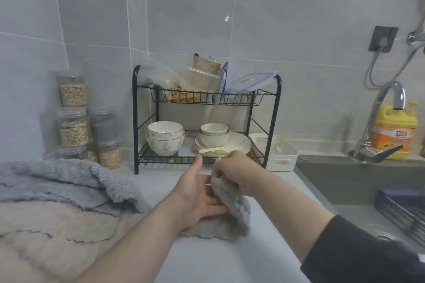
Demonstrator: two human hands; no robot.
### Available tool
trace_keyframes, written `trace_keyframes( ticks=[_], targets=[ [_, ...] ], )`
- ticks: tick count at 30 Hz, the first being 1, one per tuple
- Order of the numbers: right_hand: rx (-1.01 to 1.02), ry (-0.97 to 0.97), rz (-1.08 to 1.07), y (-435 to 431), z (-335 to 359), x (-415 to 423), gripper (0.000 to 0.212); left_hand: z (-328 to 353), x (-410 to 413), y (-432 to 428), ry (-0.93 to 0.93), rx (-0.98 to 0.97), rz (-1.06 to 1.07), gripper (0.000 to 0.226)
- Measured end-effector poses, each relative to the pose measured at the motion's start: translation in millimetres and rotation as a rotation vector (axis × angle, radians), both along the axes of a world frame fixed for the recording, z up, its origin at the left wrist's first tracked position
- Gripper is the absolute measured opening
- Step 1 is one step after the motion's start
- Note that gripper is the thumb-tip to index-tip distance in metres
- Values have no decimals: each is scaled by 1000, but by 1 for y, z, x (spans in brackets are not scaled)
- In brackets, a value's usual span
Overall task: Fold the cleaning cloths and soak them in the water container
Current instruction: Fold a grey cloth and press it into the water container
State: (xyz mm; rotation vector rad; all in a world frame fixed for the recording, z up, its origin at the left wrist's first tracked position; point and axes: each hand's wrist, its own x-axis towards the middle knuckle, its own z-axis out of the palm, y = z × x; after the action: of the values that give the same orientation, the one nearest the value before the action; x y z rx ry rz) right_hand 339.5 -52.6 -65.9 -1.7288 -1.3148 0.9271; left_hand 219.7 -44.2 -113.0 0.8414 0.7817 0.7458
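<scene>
A small grey cleaning cloth (232, 204) lies partly on the white counter (220, 259) in front of me. My right hand (232, 166) grips one end of it and lifts that end up and over. My left hand (197, 195) lies flat with straight fingers on the cloth's lower part, thumb pointing up. A pile of further cloths sits at the left: a blue-grey one (69, 181) on top of a beige one (50, 236). A white rectangular container (276, 151) stands beside the dish rack; whether it holds water I cannot tell.
A black two-tier dish rack (207, 119) with bowls, plates and plastic boxes stands at the back. Clear jars of grain (76, 126) are stacked at the left wall. The sink (358, 190) with a tap (381, 122), a yellow detergent bottle (393, 131) and a dark wire basket (404, 216) lies to the right.
</scene>
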Motion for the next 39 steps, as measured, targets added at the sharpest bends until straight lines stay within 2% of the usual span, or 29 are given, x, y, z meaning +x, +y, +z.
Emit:
trace_keyframes(
  ticks=[1,4,6,7,9,13,15,16,19,25,28,29,30,32,36,39],
  targets=[
    [4,38,32,2,-1,-8,5,1,-4,2,41,-14,24,72],
    [51,202,107,1,-4,-17,13,0,-15,4,245,16,139,25],
    [107,291,107,-3,-6,-12,13,-7,-22,8,342,18,178,13],
    [143,271,94,-5,-8,-7,12,-9,-24,9,360,13,173,15],
    [190,82,74,-11,-13,5,15,-11,-27,7,374,0,137,13],
    [87,-521,234,-31,-31,28,25,-10,-25,6,472,86,162,27],
    [49,-658,301,-40,-42,35,28,-9,-23,3,555,171,233,23],
    [55,-667,321,-42,-45,36,31,-9,-22,3,592,213,258,27],
    [138,-705,333,-45,-56,34,39,-6,-24,0,617,309,330,59],
    [240,-768,321,-49,-79,26,65,-9,-36,-6,607,351,380,60],
    [325,-740,288,-51,-86,20,59,-14,-42,-4,598,243,419,28],
    [345,-732,286,-52,-87,19,54,-16,-43,-4,616,265,436,18],
    [371,-724,288,-53,-87,18,48,-20,-42,-3,622,316,427,20],
    [431,-716,306,-52,-89,17,42,-25,-40,-3,637,401,394,45],
    [459,-707,349,-47,-94,18,47,-25,-43,-4,588,447,380,67],
    [429,-745,401,-49,-99,17,35,-30,-47,-7,848,600,276,71]
  ],
)
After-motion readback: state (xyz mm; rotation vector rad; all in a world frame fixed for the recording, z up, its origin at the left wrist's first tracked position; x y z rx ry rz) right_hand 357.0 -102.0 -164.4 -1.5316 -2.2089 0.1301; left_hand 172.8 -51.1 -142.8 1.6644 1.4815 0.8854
